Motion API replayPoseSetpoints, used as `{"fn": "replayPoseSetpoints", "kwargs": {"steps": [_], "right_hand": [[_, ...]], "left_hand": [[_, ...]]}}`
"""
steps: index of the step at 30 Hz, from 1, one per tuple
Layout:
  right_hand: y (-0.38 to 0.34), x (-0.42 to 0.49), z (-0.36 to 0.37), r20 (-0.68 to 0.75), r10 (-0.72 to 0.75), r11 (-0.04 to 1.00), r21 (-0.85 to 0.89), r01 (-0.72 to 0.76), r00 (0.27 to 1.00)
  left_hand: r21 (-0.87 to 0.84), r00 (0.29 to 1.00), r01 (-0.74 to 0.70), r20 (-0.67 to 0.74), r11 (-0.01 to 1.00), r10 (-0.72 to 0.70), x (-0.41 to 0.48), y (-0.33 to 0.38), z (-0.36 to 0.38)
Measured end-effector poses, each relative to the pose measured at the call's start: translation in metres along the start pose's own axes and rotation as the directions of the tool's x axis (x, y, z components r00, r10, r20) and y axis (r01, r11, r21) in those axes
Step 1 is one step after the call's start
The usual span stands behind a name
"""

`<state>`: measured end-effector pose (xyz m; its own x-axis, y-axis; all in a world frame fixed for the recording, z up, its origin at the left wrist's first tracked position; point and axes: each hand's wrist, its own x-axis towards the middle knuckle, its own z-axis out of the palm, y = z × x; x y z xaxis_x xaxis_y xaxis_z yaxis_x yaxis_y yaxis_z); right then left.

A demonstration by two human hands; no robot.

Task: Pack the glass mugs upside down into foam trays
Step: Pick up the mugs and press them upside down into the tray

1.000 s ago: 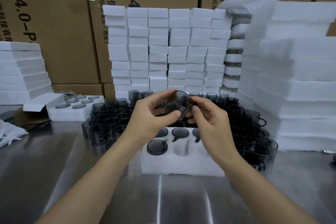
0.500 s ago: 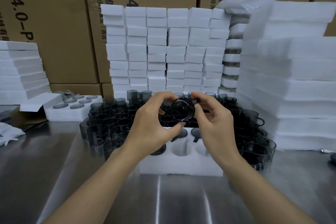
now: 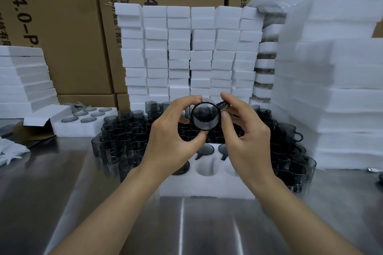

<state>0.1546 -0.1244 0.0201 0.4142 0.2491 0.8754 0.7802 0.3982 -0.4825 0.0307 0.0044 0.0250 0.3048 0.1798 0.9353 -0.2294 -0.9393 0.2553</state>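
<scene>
Steel surface (image 3: 62, 192), reflective, runs the full width of the station. Brown cardboard cartons (image 3: 68, 27) with printed lettering close off the rear. Before them stands a wall of stacked white foam blocks (image 3: 180, 47), several columns wide. A taller foam stack (image 3: 342, 89) shuts in the right side, and a lower foam stack (image 3: 20, 80) sits at the left. A filled tray (image 3: 68, 128) lies at the left rear, with round mug bases showing in its pockets. A white cloth (image 3: 8, 151) lies at the left edge.

The held mug (image 3: 205, 117), of smoky grey glass, is in the air between both hands. It is above the far edge of the foam tray (image 3: 207, 186) and turned on its side, one round end facing the viewer. The left hand (image 3: 172, 143) has thumb and forefinger curled round its circumference. The right hand (image 3: 246, 141) pinches at the handle (image 3: 222, 105) on the mug's upper right, fingers clamped there.

The foam tray rests on the surface directly beneath. One open pocket (image 3: 205, 166) shows at its middle front. Two seated mugs (image 3: 205, 149) lie base-up in the far row. A third, in the front-left pocket, is largely hidden by the left hand.

Loose mugs (image 3: 124, 136) crowd the tray closely on its left, rear and right, packed rim to rim. The wrists and forearms cross over the tray's near corners and hide parts of it.
</scene>
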Motion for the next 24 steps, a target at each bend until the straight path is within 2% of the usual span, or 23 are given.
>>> {"fn": "replayPoseSetpoints", "kwargs": {"steps": [4,11,17,21,24], "right_hand": [[-0.002,0.000,0.000,-0.002,-0.049,0.999,0.008,0.049,0.999],[-0.006,0.000,0.001,0.004,-0.021,0.998,0.058,0.021,1.000],[-0.010,0.000,0.002,-0.003,-0.069,0.996,0.055,0.069,0.998],[-0.012,-0.002,0.003,0.003,-0.023,0.996,0.090,0.023,1.000],[-0.014,-0.005,0.003,0.042,0.077,0.989,0.125,-0.082,0.996]], "left_hand": [[-0.019,0.999,-0.018,-0.035,1.000,0.017,0.001,0.005,0.001],[-0.002,0.997,-0.045,-0.062,0.999,0.045,0.001,0.011,0.001],[0.007,0.991,-0.109,-0.078,0.994,0.109,0.003,0.014,-0.002],[0.029,0.985,-0.141,-0.100,0.990,0.143,0.005,0.015,-0.003],[0.039,0.986,-0.116,-0.116,0.992,0.120,0.006,0.015,-0.005]]}}
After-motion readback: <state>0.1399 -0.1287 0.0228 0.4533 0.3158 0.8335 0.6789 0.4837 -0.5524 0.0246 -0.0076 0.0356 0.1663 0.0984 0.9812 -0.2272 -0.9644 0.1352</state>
